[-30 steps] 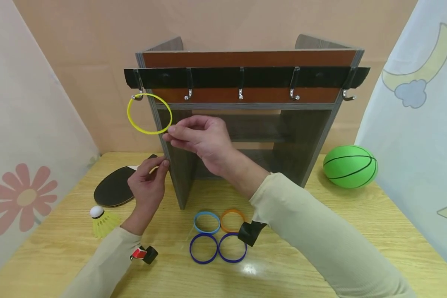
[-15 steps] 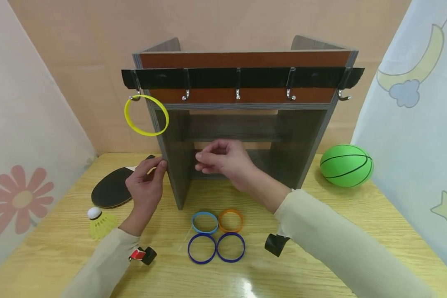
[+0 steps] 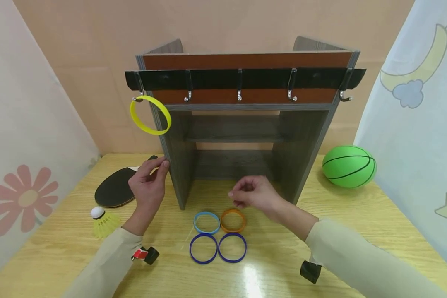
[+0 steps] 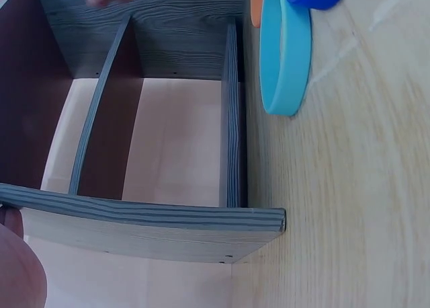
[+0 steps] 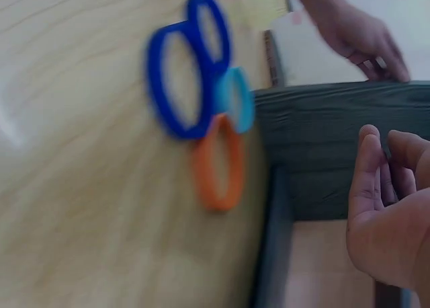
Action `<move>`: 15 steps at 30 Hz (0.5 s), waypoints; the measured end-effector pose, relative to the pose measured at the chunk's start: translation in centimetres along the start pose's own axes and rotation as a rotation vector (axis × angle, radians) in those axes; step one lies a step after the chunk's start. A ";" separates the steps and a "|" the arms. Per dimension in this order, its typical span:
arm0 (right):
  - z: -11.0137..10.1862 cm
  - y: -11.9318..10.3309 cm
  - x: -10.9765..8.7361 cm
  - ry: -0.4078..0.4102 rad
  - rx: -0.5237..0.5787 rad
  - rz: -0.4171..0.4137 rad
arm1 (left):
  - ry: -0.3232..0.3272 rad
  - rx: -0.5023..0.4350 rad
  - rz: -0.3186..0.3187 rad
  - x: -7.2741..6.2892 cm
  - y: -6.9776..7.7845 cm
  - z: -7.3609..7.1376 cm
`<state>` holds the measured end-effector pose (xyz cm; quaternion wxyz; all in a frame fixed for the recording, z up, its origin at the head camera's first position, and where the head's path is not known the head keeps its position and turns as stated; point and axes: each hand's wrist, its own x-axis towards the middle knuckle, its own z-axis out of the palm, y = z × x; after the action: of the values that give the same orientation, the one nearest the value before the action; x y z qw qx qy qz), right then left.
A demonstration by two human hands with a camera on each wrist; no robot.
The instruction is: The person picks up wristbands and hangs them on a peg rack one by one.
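My left hand [image 3: 147, 182] pinches the front edge of the left side panel of a grey wooden shelf [image 3: 178, 165]. A yellow wristband [image 3: 149, 131] hangs from the leftmost metal hook [image 3: 138, 99] above that hand. With fingers loosely curled and nothing in them, my right hand [image 3: 255, 192] hovers just above an orange wristband [image 3: 233, 229]. Beside that band on the table lie a light blue wristband [image 3: 206, 214] and two dark blue wristbands, the left one [image 3: 203, 262] touching its neighbour [image 3: 232, 260]. In the right wrist view my right hand [image 5: 393, 207] shows bent fingers.
A black strip [image 3: 216, 78] with several hooks crosses the shelf's top front. A black table tennis paddle [image 3: 113, 188] and a yellow shuttlecock [image 3: 104, 223] lie at left on the table [image 3: 164, 277]. A green ball [image 3: 349, 165] is at right.
My right hand has left the yellow wristband, which now hangs freely on the hook, and has moved down and right toward the orange wristband. My left hand stays at the panel.
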<state>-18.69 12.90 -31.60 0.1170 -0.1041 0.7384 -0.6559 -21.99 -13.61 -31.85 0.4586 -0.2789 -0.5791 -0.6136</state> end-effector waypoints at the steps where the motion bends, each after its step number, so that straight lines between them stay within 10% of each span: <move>1: -0.3 0.7 -0.2 -0.004 -0.013 0.011 | -0.001 -0.003 -0.001 0.0 0.0 0.0; 15: -2.0 5.9 -1.7 -0.027 -0.074 0.111 | -0.006 -0.037 0.010 -0.4 -1.7 -0.5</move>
<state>-17.66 16.06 -37.15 0.1594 -0.0759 0.7650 -0.6193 -23.21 -14.18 -33.04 0.4548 -0.2922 -0.5676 -0.6209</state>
